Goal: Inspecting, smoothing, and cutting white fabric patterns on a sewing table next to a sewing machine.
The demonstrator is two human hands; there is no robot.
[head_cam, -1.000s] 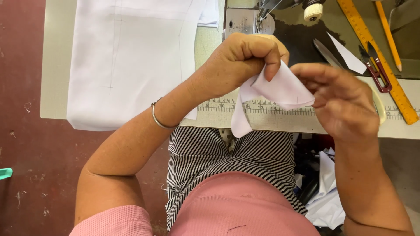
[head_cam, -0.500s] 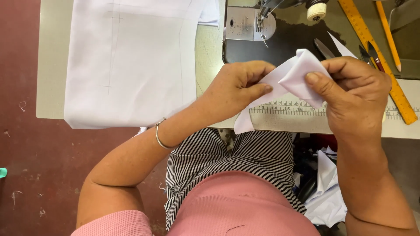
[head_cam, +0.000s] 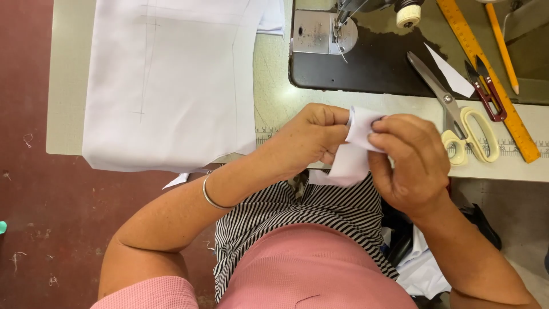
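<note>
Small white fabric piece (head_cam: 353, 150) pinched between both hands, just in front of the sewing machine (head_cam: 366, 51)

Left hand (head_cam: 309, 137) is curled tight on its left edge, right hand (head_cam: 409, 163) clamped on the right, fingers bent over. Big white cloth (head_cam: 166, 80) is spread on the table (head_cam: 274, 103) left of the machine; scissors (head_cam: 457, 123) and ruler (head_cam: 486, 74) are laid to its right. Reddish floor (head_cam: 28, 217) below.

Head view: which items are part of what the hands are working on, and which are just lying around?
In hand:
- small white fabric piece, pinched by left hand and right hand

Lying about:
- large white cloth
- sewing machine
- cream-handled scissors
- red thread snips
- yellow ruler
- pencil
</note>
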